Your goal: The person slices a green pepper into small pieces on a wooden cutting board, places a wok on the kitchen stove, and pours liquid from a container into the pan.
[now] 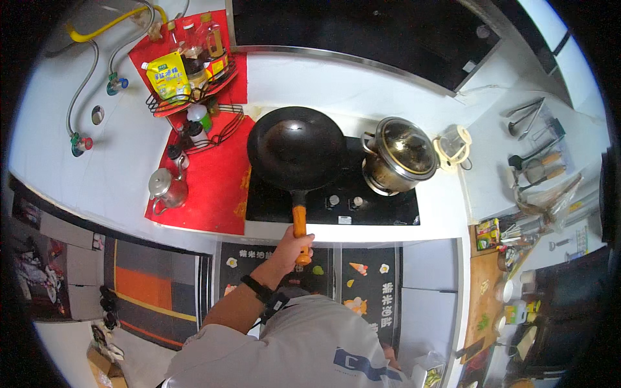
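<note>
My left hand [296, 247], with a black band on its wrist, is closed around the wooden handle [300, 220] of a black wok [297, 148]. The wok sits over the left side of a black glass cooktop [335, 213], and no food shows inside it. A steel pot [395, 182] with a glass lid [406, 145] stands on the right burner. A small patch of skin shows beside my shirt at the lower right; it may be my right arm or hand [390, 358], mostly hidden, and its fingers cannot be made out.
A metal pitcher [167, 188] stands on a red mat [208, 194] at left, below a wire rack [233, 72] of bottles and a yellow pouch [170, 77]. A cream appliance [454, 145] is right of the pot. Utensils [538, 150] hang farther right, above a wooden board [482, 286].
</note>
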The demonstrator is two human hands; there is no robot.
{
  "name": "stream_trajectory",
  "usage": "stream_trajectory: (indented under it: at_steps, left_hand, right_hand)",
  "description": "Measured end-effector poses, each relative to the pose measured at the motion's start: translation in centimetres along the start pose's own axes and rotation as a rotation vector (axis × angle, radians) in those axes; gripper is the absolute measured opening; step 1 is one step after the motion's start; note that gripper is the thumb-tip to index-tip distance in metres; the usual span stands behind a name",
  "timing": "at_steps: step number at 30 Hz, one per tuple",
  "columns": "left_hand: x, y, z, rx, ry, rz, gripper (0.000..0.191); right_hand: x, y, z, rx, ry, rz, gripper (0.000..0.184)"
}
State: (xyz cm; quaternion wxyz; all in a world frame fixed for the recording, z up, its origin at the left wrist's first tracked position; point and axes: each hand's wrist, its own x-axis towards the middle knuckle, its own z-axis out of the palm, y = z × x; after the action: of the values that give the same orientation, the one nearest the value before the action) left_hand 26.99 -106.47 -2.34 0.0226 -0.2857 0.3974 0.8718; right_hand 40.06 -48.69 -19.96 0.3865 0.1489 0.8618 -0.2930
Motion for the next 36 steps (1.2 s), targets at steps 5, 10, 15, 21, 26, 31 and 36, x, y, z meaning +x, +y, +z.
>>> stream_trajectory:
  at_steps: [5, 10, 15, 21, 26, 31, 36]
  left_hand:
    - [0.9, -0.6, -0.1, -0.028, -0.034, -0.017, 0.042]
    - [1.3, -1.4, -0.2, 0.075, 0.075, 0.01, 0.045]
    - [-1.2, -0.9, 1.4, 0.148, 0.201, -0.005, 0.05]
    - [-4.1, -2.4, 3.5, 0.357, 0.186, 0.101, 0.045]
    - [-4.5, -2.4, 3.6, 0.37, 0.234, 0.088, 0.042]
    - [-4.2, -2.5, 3.1, 0.382, 0.233, 0.131, 0.048]
    - [-3.7, -0.8, 3.7, 0.584, 0.166, 0.044, 0.057]
  right_hand:
    - [3.2, 9.4, 2.5, -0.016, 0.087, -0.095, 0.04]
    - [-0.2, 9.1, 5.3, -0.032, 0.084, 0.05, 0.039]
    - [-1.1, 9.7, 5.3, 0.177, 0.07, -0.017, 0.039]
    - [-0.7, 14.2, 6.2, 0.381, 0.051, -0.032, 0.04]
    - [-1.6, 17.9, 7.5, 0.648, 0.012, -0.01, 0.04]
    - [0.8, 18.5, 10.6, 0.748, 0.121, -0.096, 0.044]
    - [1.8, 19.8, 15.1, 0.33, 0.109, -0.198, 0.032]
